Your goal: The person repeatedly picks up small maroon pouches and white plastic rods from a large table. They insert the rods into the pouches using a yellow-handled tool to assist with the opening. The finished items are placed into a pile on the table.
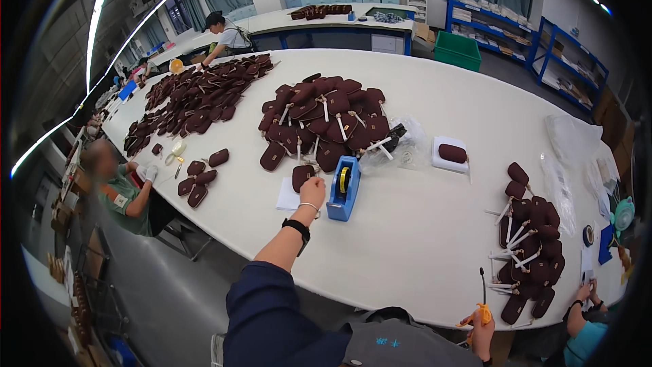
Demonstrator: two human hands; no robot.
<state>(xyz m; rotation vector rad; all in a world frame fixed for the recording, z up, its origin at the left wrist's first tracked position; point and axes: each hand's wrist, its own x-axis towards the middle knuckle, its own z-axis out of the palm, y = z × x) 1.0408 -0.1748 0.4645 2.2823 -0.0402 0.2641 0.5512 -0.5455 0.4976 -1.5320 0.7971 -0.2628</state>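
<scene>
The left hand (312, 192) is held low over a white table (421, 245), with a black watch (299, 229) and a pale bracelet worn at its wrist. A dark brown pouch (303, 176) is placed just beyond the left hand, slightly to its left, and its near edge is partly covered by the fingers. The fingers are bent; whether the pouch is gripped or only touched cannot be told. A sheet of white paper (288, 196) is seen at the left of the hand, beside the pouch. A blue tape dispenser (343, 194), fitted with a yellow roll, is set just to the right of the hand.

The right hand (483, 335) is positioned at the near table edge, well apart from the pouch, and is closed around an orange-handled tool (484, 313), from which a thin dark rod is pointed upward. A heap of similar pouches with white strips (538, 248) is found beyond the right hand, toward the right. A larger pile of pouches (326, 112) is gathered beyond the left hand, with clear plastic (409, 141) laid at its right side
</scene>
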